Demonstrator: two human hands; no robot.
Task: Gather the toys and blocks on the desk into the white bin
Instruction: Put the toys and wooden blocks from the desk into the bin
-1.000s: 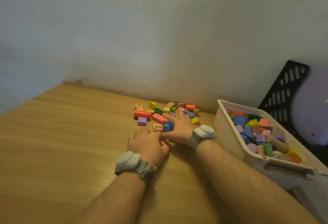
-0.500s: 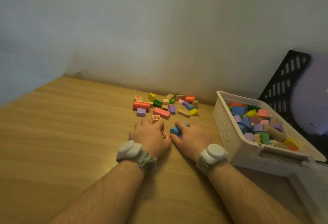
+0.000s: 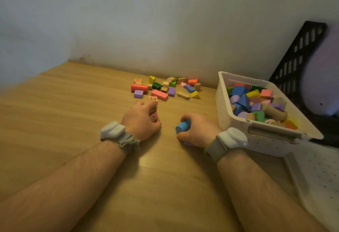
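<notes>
Nearest, the right hand (image 3: 197, 130) curls its fingers round a blue block (image 3: 182, 126), whose long axis points up-left, away from the white bin (image 3: 222, 103) just to its right (the shorter carry). The left hand (image 3: 142, 121) grips a pink block (image 3: 153, 118). Beyond, loose blocks (image 3: 165, 88) lie on the worktop (image 3: 73, 121) near the wall.

Wooden desk (image 3: 73, 121) against pale wall (image 3: 165, 20)

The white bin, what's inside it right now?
The white bin holds a heap of coloured blocks: blue, pink, purple, yellow, green, plain wood. Whatever lies beneath that top layer is covered.
</notes>
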